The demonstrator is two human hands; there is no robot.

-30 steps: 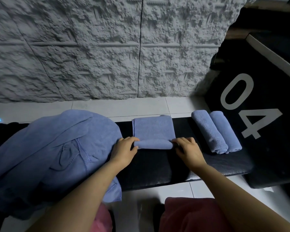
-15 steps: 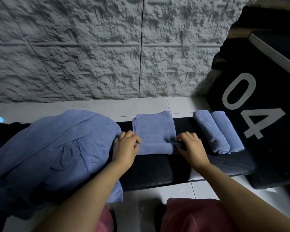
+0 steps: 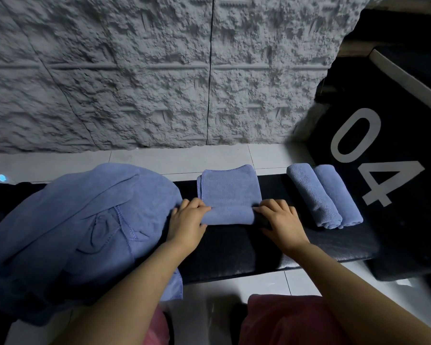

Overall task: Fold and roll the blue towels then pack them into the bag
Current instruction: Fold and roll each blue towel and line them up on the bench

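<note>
- Desk [image 3: 229, 250]: black padded top, serving as the flat surface for rolling.
- Black bag [image 3: 408, 232], marked 04: standing at the desk's right end, probably so that finished rolls are going in with a short reach. Its opening is not showing.
- Towel heap [image 3: 80, 220]: lying loose over the desk's left end, clear of the working space, waiting to be folded.
- Half-rolled towel [image 3: 229, 195]: lying at the desk's centre, near edge wound into a roll, far part lying flat.
- Finished rolls [image 3: 325, 195], two: lying side by side and touching, between the centre and the bag, seemingly staged for packing.
- Left grip [image 3: 188, 225] and right grip [image 3: 283, 221]: each is clasping one end of the roll, fingers curling over it, likely so the winding is going on even and tight.
</note>
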